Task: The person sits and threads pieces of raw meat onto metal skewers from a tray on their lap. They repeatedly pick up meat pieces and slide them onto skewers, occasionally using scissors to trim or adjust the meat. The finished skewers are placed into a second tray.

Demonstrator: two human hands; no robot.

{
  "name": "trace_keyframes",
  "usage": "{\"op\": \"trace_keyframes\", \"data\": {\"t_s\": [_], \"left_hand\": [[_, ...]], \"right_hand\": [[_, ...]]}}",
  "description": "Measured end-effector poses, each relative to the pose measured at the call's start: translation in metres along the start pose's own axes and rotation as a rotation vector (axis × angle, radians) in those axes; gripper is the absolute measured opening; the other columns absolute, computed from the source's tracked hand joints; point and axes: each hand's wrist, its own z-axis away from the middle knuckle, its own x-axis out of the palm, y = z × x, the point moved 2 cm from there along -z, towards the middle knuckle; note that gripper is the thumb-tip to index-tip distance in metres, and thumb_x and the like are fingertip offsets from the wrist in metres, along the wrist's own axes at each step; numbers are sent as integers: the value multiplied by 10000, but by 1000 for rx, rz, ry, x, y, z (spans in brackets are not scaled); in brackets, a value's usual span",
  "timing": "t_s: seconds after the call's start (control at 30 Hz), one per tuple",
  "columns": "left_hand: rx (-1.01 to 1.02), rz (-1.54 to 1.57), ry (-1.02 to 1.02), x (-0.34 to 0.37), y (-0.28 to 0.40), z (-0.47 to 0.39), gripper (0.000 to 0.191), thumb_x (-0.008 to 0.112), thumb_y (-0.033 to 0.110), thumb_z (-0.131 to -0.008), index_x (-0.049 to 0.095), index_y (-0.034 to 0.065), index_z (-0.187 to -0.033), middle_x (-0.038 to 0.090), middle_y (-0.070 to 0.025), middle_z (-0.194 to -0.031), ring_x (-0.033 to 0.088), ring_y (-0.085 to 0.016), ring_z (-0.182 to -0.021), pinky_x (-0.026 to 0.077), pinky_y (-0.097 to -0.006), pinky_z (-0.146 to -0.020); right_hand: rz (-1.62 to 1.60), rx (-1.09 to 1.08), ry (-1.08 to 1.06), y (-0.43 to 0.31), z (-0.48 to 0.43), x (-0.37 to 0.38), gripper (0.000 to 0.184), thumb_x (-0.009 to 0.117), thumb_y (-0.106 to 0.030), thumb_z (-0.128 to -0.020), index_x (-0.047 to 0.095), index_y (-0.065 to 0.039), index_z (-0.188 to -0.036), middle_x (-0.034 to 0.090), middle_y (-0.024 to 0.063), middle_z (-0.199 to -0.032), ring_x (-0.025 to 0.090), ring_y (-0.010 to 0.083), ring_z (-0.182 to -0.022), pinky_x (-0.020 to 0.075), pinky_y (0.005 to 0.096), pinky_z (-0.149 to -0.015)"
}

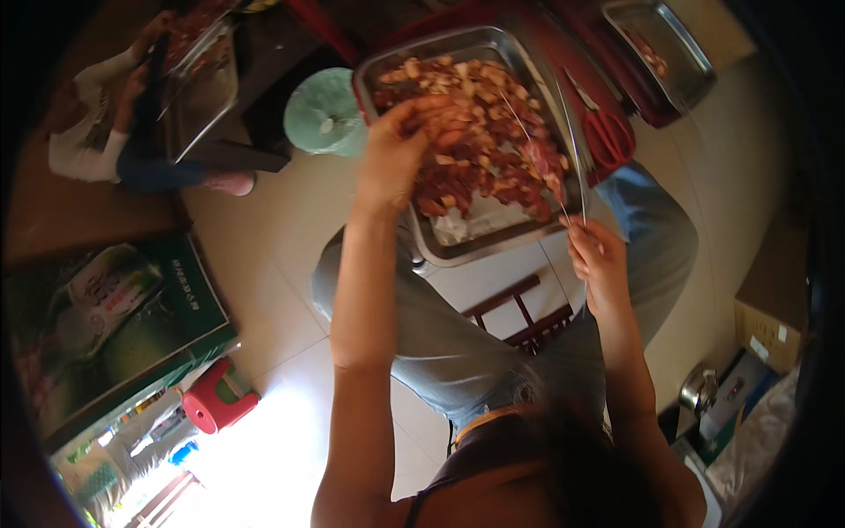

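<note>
A deep metal tray in front of me holds many small pieces of raw meat. Over its left part is my left hand, blurred, fingers curled above the meat; whether they pinch a piece cannot be told. My right hand, at the tray's near right corner, grips thin metal skewers. One of these carries meat pieces along its middle, and its bare tip points up over the tray. Another long skewer runs along the tray's right rim.
Red-handled scissors lie right of the tray on a red surface. A smaller metal tray with some meat stands beyond. A round green container is at the left. Another person sits upper left by a tray. A pink stool stands lower left.
</note>
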Motion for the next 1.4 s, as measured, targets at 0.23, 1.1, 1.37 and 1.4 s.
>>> {"op": "trace_keyframes", "data": {"t_s": [0.23, 1.1, 1.37, 1.4], "left_hand": [[-55, 241, 38, 2, 1, -3, 345, 570, 56, -963, 501, -68, -1277, 627, -166, -1167, 650, -259, -1065, 574, -337, -908], [-61, 378, 129, 1, -6, -5, 336, 590, 29, -943, 537, -62, -1262, 659, -127, -1092, 673, -215, -994, 591, -316, -855], [-16, 430, 158, 9, -11, -1, 314, 577, 28, -950, 545, -63, -1249, 635, -141, -1138, 653, -268, -1056, 565, -387, -933], [1, 413, 174, 9, -14, -1, 312, 577, 28, -950, 546, -63, -1247, 635, -143, -1136, 652, -272, -1059, 564, -391, -935]], "right_hand": [[90, -106, -69, -1, 3, 20, 252, 651, -170, -943, 666, 4, -1125, 517, -38, -726, 373, -3, -565, 230, 161, -453], [138, -107, -102, 5, 0, 26, 235, 640, -115, -946, 668, 49, -1111, 696, 42, -970, 517, 45, -726, 442, 205, -660], [109, -105, -77, 5, 1, 28, 225, 638, -109, -947, 670, 44, -1109, 646, 10, -862, 507, 45, -718, 428, 203, -641], [98, -114, -73, 5, 1, 30, 223, 636, -106, -947, 670, 44, -1109, 635, 6, -850, 504, 45, -716, 425, 205, -639]]}}
